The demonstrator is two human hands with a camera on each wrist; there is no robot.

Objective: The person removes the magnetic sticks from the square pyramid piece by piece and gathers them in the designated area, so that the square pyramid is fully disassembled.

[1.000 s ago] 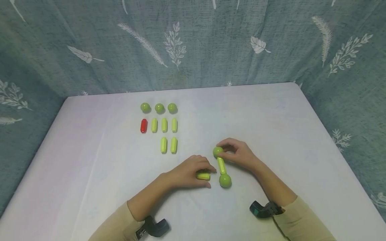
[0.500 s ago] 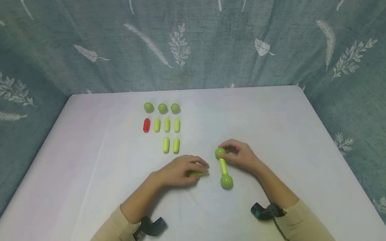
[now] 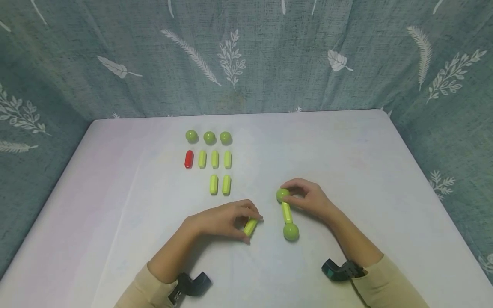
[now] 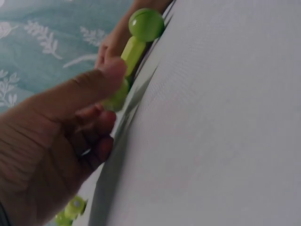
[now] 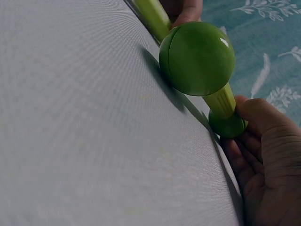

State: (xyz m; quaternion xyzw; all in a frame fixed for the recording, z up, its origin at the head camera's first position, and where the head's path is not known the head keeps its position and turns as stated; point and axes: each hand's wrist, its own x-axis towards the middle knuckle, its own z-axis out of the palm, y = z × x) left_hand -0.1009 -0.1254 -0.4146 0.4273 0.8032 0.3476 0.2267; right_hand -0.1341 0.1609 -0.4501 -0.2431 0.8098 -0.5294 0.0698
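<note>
Two hands work mid-table: left hand point(image 3: 225, 220) pinches a loose yellow-green plastic rod point(image 3: 250, 226); right hand point(image 3: 308, 197) grips the far green plastic ball point(image 3: 282, 195) of a two-ball rod assembly point(image 3: 286, 212). White table point(image 3: 346, 154) lies open rightward to its edge.

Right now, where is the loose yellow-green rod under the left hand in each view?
Head: the loose rod lies low of centre, pinched by the left hand.
Left wrist: left of centre, mostly behind the thumb.
Right wrist: top edge, near fingertips.
Shared landmark: the near green ball of the dumbbell held by the right hand.
</note>
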